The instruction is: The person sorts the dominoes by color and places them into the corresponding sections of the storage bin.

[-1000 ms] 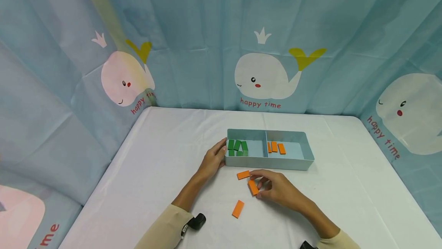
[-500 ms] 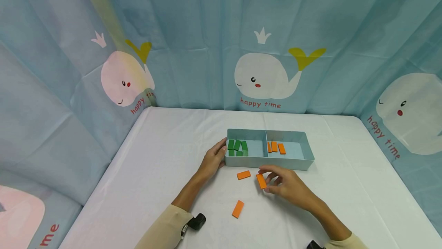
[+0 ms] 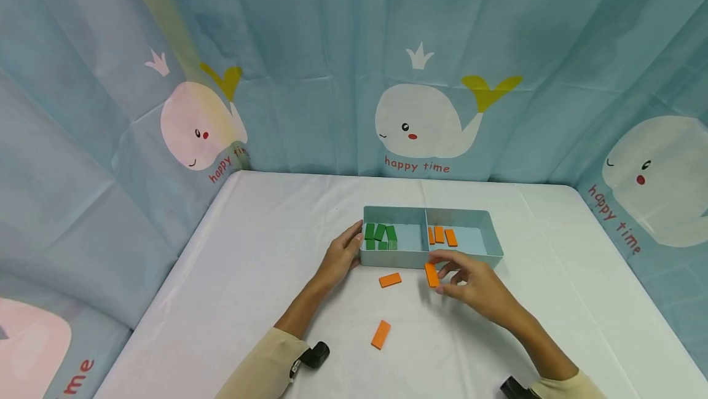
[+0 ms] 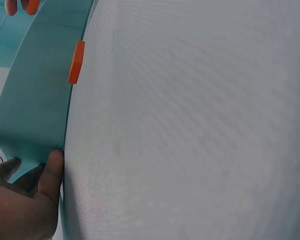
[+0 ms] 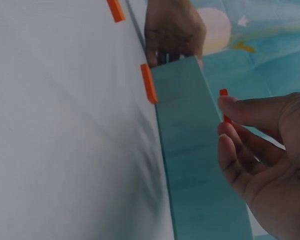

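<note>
My right hand (image 3: 470, 282) pinches an orange rectangular block (image 3: 432, 275) between thumb and fingers, just in front of the box's front wall. The same block (image 5: 226, 119) shows narrow behind the thumb in the right wrist view. A blue-grey box (image 3: 398, 259) with two compartments lies on the white table. My left hand (image 3: 337, 260) holds the box's left end, with bent fingers set against it in the left wrist view. Several green blocks (image 3: 391, 233) sit in the left compartment. Orange blocks (image 3: 452, 238) lie in the right one, against or near the divider (image 3: 427, 230).
One loose orange block (image 3: 389, 280) lies close before the box, another (image 3: 380, 334) nearer to me. The white cloth-covered table (image 3: 265, 233) ends at blue curtains (image 3: 310, 48) printed with whales. Each forearm wears a black wrist camera (image 3: 316, 355).
The right hand has lifted the orange block off the table and carried it right and forward to the box's front wall. The left hand and box have stayed put.
</note>
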`<state>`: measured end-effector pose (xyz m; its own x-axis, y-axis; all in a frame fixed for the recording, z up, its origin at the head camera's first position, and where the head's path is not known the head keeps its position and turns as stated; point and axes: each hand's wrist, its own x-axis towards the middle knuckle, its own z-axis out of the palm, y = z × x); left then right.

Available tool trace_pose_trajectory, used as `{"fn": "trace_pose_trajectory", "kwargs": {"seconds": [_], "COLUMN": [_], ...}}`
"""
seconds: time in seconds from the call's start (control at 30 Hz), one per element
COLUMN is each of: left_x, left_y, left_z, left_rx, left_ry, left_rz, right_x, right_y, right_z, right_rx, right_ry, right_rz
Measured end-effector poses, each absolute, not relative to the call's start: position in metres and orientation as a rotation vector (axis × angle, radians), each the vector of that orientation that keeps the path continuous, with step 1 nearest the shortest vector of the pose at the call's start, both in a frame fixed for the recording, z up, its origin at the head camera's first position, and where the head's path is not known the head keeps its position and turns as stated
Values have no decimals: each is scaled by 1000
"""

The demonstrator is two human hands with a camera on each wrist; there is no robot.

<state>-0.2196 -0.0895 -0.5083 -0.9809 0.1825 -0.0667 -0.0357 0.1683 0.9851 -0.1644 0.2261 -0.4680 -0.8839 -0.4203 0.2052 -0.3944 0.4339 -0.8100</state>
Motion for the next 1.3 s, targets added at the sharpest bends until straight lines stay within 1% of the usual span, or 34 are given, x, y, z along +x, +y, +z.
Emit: {"fn": "trace_pose_trajectory", "kwargs": {"seconds": [0.13, 0.47, 0.7, 1.3], "left_x": [-220, -220, -219, -220], "left_y": [-90, -89, -89, -90], "left_z": [-508, -508, -508, -510], "left_rx": [148, 160, 161, 166], "left_ry": [2269, 2256, 2261, 2248], "left_rz": [1915, 1924, 1921, 1923], "right_x": [-169, -182, -193, -220], "right_y": [231, 243, 245, 250], "right_z": [-462, -454, -451, -446], "right_rx": [-760, -685, -696, -604], "right_ry": [2650, 2676, 2751, 2771], "right_rz": [-1515, -1563, -1518, -1405]}}
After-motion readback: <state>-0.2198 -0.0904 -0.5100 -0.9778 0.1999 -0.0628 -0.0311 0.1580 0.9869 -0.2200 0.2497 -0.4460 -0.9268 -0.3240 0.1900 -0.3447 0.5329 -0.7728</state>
